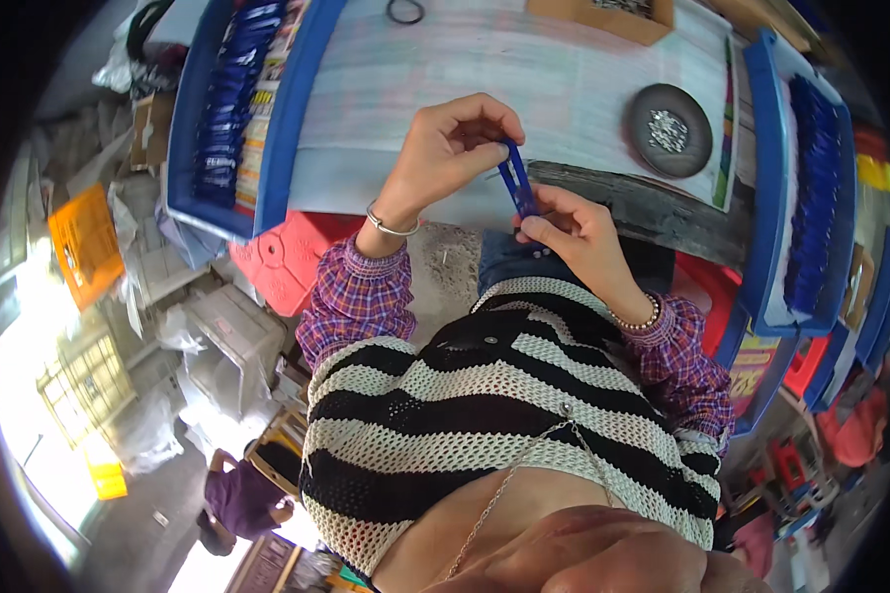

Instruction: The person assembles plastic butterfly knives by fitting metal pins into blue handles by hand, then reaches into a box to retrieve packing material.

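A narrow blue plastic piece (516,180) with slots along it is held up near the front edge of the table. My left hand (452,148) pinches its upper end between thumb and fingers. At the lower end, my right hand (578,229) grips it with thumb and forefinger. A few small shiny bits (541,254) show by the curled fingers of my right hand; I cannot make out what they are. To the right on the table lies a round dark dish (698,111) with a heap of small silvery metal parts (667,130) in it.
A blue bin (302,119) with blue pieces stands at the left, another blue bin (831,247) at the right. A cardboard box (638,24) and a black ring (405,12) lie farther back. A red stool (277,259) is below left. Another person (242,499) works behind.
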Motion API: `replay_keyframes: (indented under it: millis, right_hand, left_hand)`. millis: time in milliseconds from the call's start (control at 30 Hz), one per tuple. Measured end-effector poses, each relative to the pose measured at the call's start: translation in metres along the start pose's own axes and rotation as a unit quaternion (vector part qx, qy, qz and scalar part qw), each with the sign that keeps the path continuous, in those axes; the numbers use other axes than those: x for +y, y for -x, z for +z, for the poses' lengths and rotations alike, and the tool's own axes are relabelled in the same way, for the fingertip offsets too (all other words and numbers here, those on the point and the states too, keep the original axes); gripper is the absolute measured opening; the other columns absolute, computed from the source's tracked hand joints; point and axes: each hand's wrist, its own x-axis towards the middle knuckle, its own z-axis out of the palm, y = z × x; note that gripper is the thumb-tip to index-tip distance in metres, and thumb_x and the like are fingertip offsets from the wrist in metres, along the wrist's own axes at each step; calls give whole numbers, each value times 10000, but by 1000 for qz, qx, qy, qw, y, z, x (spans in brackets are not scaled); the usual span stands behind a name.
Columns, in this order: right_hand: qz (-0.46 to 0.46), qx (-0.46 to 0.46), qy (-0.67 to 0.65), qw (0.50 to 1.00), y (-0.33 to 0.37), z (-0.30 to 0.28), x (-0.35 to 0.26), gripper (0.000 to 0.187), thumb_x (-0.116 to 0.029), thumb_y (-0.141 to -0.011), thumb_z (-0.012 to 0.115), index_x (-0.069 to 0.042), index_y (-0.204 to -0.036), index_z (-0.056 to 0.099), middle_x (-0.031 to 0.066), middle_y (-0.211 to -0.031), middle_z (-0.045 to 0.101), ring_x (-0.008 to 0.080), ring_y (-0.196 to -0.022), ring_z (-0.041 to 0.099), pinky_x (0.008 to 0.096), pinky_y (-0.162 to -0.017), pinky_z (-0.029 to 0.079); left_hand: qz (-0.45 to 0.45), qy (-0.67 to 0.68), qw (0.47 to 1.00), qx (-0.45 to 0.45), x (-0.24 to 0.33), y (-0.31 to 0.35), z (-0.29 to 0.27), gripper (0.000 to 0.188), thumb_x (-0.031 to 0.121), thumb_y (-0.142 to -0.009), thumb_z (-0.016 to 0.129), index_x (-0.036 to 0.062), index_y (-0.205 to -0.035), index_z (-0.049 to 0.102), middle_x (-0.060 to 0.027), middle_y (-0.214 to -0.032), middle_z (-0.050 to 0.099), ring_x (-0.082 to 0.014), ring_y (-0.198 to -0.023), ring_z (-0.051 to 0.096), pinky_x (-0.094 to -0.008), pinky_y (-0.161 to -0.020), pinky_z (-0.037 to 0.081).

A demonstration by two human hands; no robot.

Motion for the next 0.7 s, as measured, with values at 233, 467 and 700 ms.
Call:
replay_keyframes:
  millis: [233,467,700]
  right_hand:
    - [-27,55,-104,993,17,-13,-9,306,-54,-877,603,43,-1162,550,79,-941,642,129,-807,617,252,-730,506]
    - [-100,142,-141,975,31,-42,-6,281,-54,-876,610,49,-1134,570,53,-913,642,102,-800,607,223,-708,495]
    - [-104,112,-123,981,42,-65,12,280,-30,-870,611,46,-1138,579,44,-913,648,87,-809,605,214,-721,487]
  left_hand:
    - [3,9,1000,-17,12,-26,40,312,-50,-782,592,-29,-1091,556,-74,-975,614,-131,-905,595,-252,-796,491]
    - [-83,-34,996,-16,-9,-20,93,364,-8,-791,650,-52,-1130,526,-98,-981,607,-144,-832,608,-274,-695,537]
    - [-106,11,993,45,-18,-17,124,308,-5,-787,674,-53,-1065,551,-85,-918,613,-117,-752,605,-252,-624,544]
